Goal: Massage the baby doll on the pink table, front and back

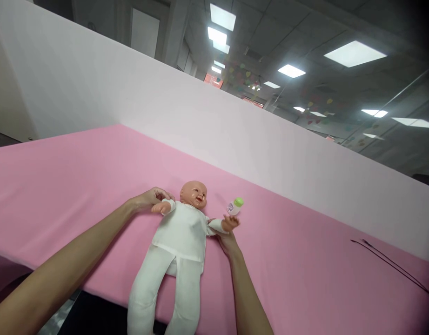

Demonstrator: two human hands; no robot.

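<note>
A baby doll with a bald head and a white cloth body lies face up on a pink-covered table. Its legs reach toward me over the near edge. My left hand is closed at the doll's arm on the left side, fingers curled against the white sleeve near the shoulder. On the other side, my right hand holds the doll's other arm from below, with its fingers partly hidden behind the sleeve. A small bottle with a green cap lies just beyond the doll's hand, touched by neither of mine.
The pink tablecloth spreads to both sides. A white partition stands along the far edge. Thin black cables lie at the right. Past the partition are lit ceiling panels.
</note>
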